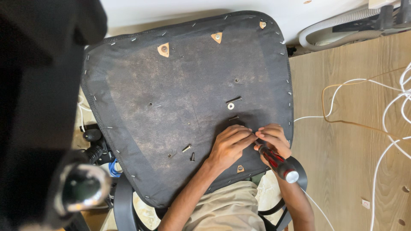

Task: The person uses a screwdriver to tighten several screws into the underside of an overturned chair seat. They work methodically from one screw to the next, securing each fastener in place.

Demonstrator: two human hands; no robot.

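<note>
Gripping a red-and-black screwdriver (277, 161) in the right hand (274, 139), tip down on the upturned seat (141, 115) near its right edge. Steadying the tip with left hand (229, 145), fingers curled at the same spot. Driving a fastener, by the look of it; needing a firm, square turn next. Beyond, loose bolt (233, 100) and washer (230, 106) on the fabric.

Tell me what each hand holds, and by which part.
The right hand grips a screwdriver by its red-and-black handle. The left hand rests fingertips beside it on the seat underside; holding nothing visible.
</note>
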